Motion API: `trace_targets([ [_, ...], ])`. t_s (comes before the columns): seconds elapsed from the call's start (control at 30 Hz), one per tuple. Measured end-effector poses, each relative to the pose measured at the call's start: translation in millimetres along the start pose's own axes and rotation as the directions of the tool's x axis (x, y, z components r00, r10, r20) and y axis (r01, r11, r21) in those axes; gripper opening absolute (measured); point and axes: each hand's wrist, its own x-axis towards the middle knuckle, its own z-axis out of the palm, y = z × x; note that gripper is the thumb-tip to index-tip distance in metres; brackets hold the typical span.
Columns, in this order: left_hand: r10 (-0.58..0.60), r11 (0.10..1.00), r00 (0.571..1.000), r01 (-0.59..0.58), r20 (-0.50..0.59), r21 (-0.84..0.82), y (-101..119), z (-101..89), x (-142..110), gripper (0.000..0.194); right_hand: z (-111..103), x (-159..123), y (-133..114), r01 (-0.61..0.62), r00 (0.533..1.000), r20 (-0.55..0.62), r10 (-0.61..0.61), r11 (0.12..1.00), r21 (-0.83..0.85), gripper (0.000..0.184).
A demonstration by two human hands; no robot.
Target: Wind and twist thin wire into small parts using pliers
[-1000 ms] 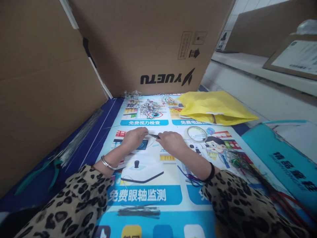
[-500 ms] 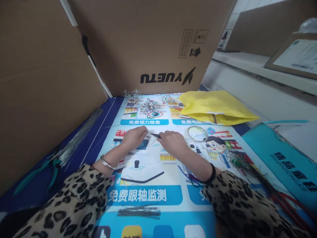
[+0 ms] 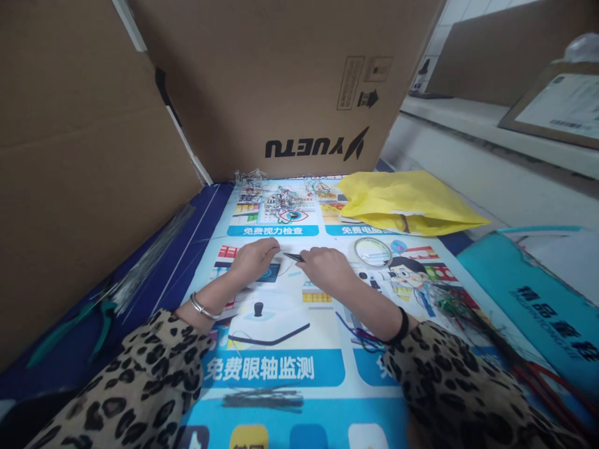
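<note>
Over the middle of the printed mat (image 3: 276,305), my left hand (image 3: 253,259) is closed in a pinch. A very fine wire (image 3: 289,274) seems to curve down from its fingertips, though it is barely visible. My right hand (image 3: 327,268) is wrapped round a dark, slim pointed tool (image 3: 294,257). Only the tool's tip shows, aimed left at the left fingertips with a small gap between; it could be tweezers or fine pliers. Just right of that hand lies a roll of clear tape (image 3: 373,252).
Tangled wire pieces (image 3: 285,198) lie at the back before a cardboard box (image 3: 281,81). A yellow bag (image 3: 407,196) is behind the tape. Left are teal-handled pliers (image 3: 100,324) and a wire bundle (image 3: 150,262); cut wires (image 3: 262,398) lie in front, red-handled scissors (image 3: 538,380) right.
Both hands stay almost in place. The dark tool's tip has turned slightly in the right hand.
</note>
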Motion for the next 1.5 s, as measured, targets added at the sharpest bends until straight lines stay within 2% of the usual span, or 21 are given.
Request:
trace_targets([
  [0.13, 0.024, 1.0, 0.999, -0.024, 0.023, -0.007, -1, 0.0, 1, 0.021, 0, 0, -1, -0.021, 1.0, 0.017, 0.02, 1.0, 0.004, 0.032],
  [0.27, 0.028, 1.0, 0.999, -0.028, 0.031, 0.006, -1, 0.2, 1, 0.022, 0, 1, -1, 0.012, 1.0, -0.002, -0.012, 1.0, -0.012, 0.031],
  [0.47, 0.024, 0.999, 0.999, -0.025, 0.037, 0.03, 0, 0.0, 1, 0.022, -3, 1, -3, 0.033, 0.998, 0.051, -0.031, 0.999, -0.033, 0.032],
  [0.63, 0.03, 1.0, 0.999, -0.03, 0.044, -0.008, 0, -1.4, 2, 0.022, -2, 1, -2, 0.009, 1.0, 0.022, -0.008, 1.0, -0.021, 0.033],
  [0.73, 0.048, 0.997, 0.998, -0.044, 0.051, -0.064, 1, -0.8, 2, 0.022, -1, 2, -2, 0.005, 1.0, 0.003, -0.005, 1.0, -0.021, 0.032],
  [0.83, -0.024, 0.968, 1.0, 0.022, -0.004, -0.252, 3, 1.5, 3, 0.02, -2, 4, -2, -0.043, 0.999, 0.031, 0.042, 0.999, 0.013, 0.033],
  [0.9, -0.134, 0.871, 0.991, 0.119, 0.004, -0.477, 5, 2.9, 4, 0.024, -4, 5, 0, -0.097, 0.994, 0.049, 0.094, 0.994, 0.05, 0.033],
  [1.0, -0.252, 0.592, 0.959, 0.261, 0.132, -0.763, 11, 2.5, 4, 0.03, -6, 7, 4, -0.169, 0.984, 0.071, 0.162, 0.98, 0.101, 0.034],
  [1.07, -0.27, 0.427, 0.941, 0.305, 0.202, -0.851, 15, 0.6, 2, 0.027, -7, 7, 6, -0.199, 0.979, 0.072, 0.191, 0.971, 0.135, 0.035],
  [1.2, -0.221, 0.202, 0.944, 0.289, 0.244, -0.936, 18, -3.8, 0, 0.02, -6, 6, 7, -0.205, 0.979, 0.034, 0.202, 0.959, 0.199, 0.034],
  [1.33, -0.229, 0.079, 0.941, 0.271, 0.247, -0.959, 20, -5.2, -1, 0.02, -4, 5, 5, -0.186, 0.982, 0.028, 0.185, 0.956, 0.227, 0.033],
  [1.5, -0.213, 0.02, 0.95, 0.239, 0.23, -0.971, 23, -4.7, -1, 0.017, -5, 4, 2, -0.166, 0.986, 0.052, 0.158, 0.959, 0.229, 0.035],
])
